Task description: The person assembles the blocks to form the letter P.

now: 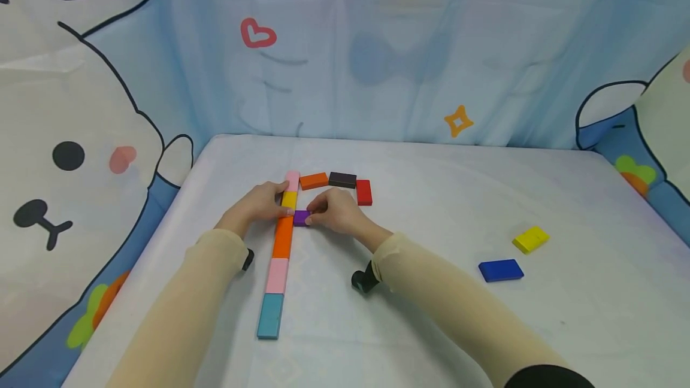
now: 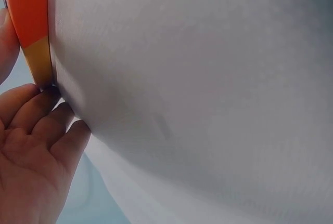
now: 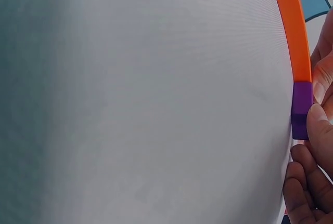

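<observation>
A row of flat blocks runs toward me in the head view: a pink block [image 1: 293, 179], a yellow block [image 1: 288, 199], an orange block [image 1: 283, 236], another pink block [image 1: 277, 275] and a teal block [image 1: 270, 315]. My left hand [image 1: 260, 201] holds the yellow block, its thumb near the joint with the orange one and its fingers at the far end. From the right, my right hand [image 1: 336, 211] pinches a purple block [image 1: 300, 218] against the row's right side. In the right wrist view the thumb lies over part of this purple block [image 3: 302, 102].
Beyond my right hand, an orange block [image 1: 314, 181], a black block [image 1: 342, 179] and a red block [image 1: 364, 192] extend rightward from the row's far end. Farther right lie a yellow block [image 1: 530, 239] and a blue block [image 1: 501, 270] on the white-covered table [image 1: 431, 184].
</observation>
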The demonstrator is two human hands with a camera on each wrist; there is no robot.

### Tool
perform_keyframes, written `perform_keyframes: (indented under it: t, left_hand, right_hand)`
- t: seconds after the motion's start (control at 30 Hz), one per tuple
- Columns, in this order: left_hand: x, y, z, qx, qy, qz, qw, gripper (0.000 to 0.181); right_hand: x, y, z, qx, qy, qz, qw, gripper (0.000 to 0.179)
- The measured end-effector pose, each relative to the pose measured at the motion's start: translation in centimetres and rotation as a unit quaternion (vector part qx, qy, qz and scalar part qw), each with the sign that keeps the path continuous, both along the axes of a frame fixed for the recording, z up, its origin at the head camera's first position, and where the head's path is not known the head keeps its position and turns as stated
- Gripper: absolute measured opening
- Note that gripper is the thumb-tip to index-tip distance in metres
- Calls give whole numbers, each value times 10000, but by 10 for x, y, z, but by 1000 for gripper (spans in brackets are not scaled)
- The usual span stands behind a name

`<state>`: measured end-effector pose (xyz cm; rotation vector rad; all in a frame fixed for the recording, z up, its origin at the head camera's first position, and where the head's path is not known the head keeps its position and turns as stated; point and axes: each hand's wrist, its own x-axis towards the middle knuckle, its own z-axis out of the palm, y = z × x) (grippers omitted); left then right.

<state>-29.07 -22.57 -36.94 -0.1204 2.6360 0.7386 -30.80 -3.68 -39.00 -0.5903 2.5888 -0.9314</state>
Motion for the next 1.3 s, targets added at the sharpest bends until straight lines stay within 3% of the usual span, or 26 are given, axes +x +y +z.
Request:
perform_keyframes:
  t: [0.77, 1.3]
  left_hand:
    - [-1, 2, -1, -26, -144, 100, 9998, 77]
    - [-1, 1, -4, -10, -9, -71, 10000, 78]
  right_hand:
    - [4, 21, 9, 143, -69, 354, 9992, 38]
    - [8, 101, 24, 642, -111, 922, 9936, 41]
